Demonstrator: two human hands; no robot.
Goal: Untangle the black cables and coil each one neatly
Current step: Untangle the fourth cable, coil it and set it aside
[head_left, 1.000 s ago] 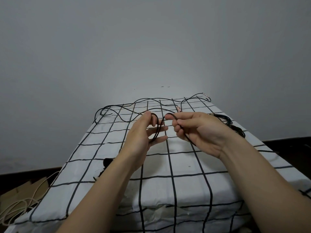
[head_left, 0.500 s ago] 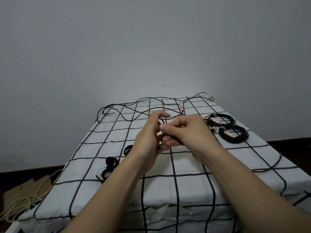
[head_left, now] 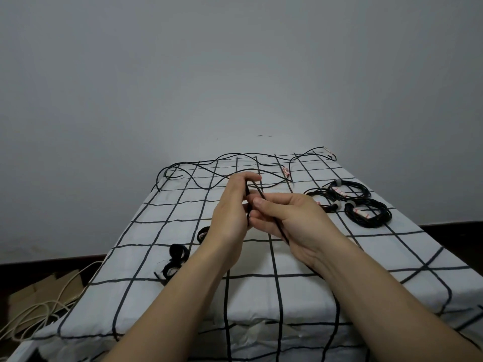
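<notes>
A long black cable (head_left: 209, 167) lies in loose loops across the far end of the table. My left hand (head_left: 231, 218) holds small loops of it upright, fingers curled round them. Pressed against the left one, my right hand (head_left: 290, 218) pinches a strand of the same cable, which runs down under its palm. Three coiled black cables lie at the right: one (head_left: 350, 190) at the back, one (head_left: 367, 212) in front of it, and a smaller one (head_left: 317, 195) partly behind my right hand.
The table wears a white cloth (head_left: 170, 226) with a black grid. Rolls of black strap (head_left: 176, 257) lie left of my left forearm. Beige cables (head_left: 39, 309) and cardboard (head_left: 28, 291) sit on the floor at the left. A plain grey wall stands behind.
My hands came together from a small gap, and the loop between them closed into the left hand. The view tilted, bringing the coils on the right and the strap rolls into sight.
</notes>
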